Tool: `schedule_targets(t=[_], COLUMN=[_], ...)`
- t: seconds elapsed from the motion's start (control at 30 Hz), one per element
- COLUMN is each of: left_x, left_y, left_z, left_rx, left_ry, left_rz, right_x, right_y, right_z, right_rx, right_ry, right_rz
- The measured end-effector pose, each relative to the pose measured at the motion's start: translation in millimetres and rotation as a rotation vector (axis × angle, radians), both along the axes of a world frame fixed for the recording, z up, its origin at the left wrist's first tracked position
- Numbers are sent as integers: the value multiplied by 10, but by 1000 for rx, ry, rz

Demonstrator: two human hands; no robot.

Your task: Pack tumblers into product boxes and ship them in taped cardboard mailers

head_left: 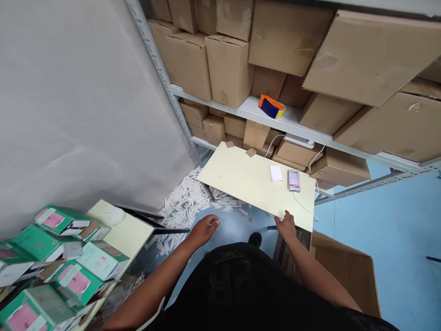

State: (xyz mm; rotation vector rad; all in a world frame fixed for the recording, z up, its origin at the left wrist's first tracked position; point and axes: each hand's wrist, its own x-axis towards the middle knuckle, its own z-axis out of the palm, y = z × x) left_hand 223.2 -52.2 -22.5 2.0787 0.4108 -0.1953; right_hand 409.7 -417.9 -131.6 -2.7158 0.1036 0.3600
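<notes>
My left hand (204, 230) hangs over the floor in front of the table, its fingers loosely curled with a gap to the thumb; nothing shows in it. At the front edge of the pale yellow table (241, 172), my right hand (286, 225) has its thumb and fingers apart and seems to touch the edge. It holds nothing that I can see. Near it on the tabletop lie a phone (294, 180) with a lit screen and a small white pad (276, 174). Two small cardboard pieces (251, 152) lie along the back edge.
Shelves (292, 122) full of cardboard boxes (227, 69) stand behind the table, with an orange and blue band (271, 106) on one. White paper scraps (186, 197) cover the floor at left. Green boxes (74, 280) crowd a side table. A large open carton (347, 262) stands right.
</notes>
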Motion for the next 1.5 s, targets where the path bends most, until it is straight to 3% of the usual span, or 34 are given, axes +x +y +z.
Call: schedule_targets(t=[0.2, 0.47, 0.6, 0.8, 1.07, 1.2, 1.33, 1.5], left_x=[-731, -1497, -1716, -1954, -2185, -2435, -2849, -3479], left_y=[456, 855, 968, 1136, 1190, 1199, 1315, 1810], left_z=[-47, -26, -51, -104, -18, 68, 81, 226], left_rx=[10, -20, -40, -16, 19, 58, 100, 282], left_ry=[-63, -66, -53, 4, 5, -8, 28, 155], left_rz=[77, 352, 504, 768, 1130, 1244, 1331, 1387], right_x=[-524, -563, -459, -348, -594, -955, -1409, -2031], right_y=[794, 1907, 2564, 3784, 5126, 5536, 5768, 5939], right_z=[114, 300, 329, 263, 334, 431, 508, 574], right_rx=[94, 249, 292, 343, 350, 355, 384, 396], right_ry=[-28, -52, -25, 107, 302, 383, 418, 450], right_rz=[195, 518, 684, 967, 1368, 1483, 1543, 1544])
